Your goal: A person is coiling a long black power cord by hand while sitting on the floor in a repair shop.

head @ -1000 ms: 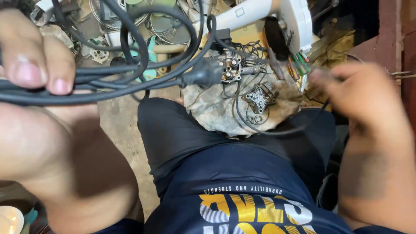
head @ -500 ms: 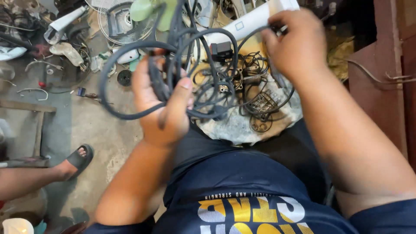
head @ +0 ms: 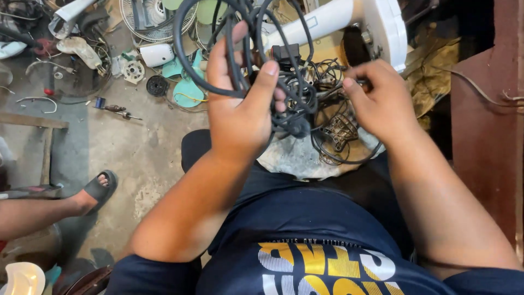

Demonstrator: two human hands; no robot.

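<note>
My left hand (head: 243,106) is raised over my lap and closed around a bundle of coiled black cable (head: 188,65), whose loops stand up above my fingers. My right hand (head: 376,101) pinches the thin wires (head: 322,90) that run from the bundle toward a small dark metal part (head: 341,131). That part and its wires rest on a grey cloth (head: 297,158) across my knees. A white fan body (head: 376,24) lies just beyond my hands.
Fan grilles (head: 155,19), teal blades (head: 188,90), screwdrivers (head: 117,109) and small parts litter the concrete floor at upper left. Another person's sandalled foot (head: 95,191) and leg reach in from the left. A dark red metal panel (head: 486,125) stands at the right.
My left hand has come down from close to the camera and now holds the cable coil over my lap. My right hand moved from the white fan body down onto the thin wires.
</note>
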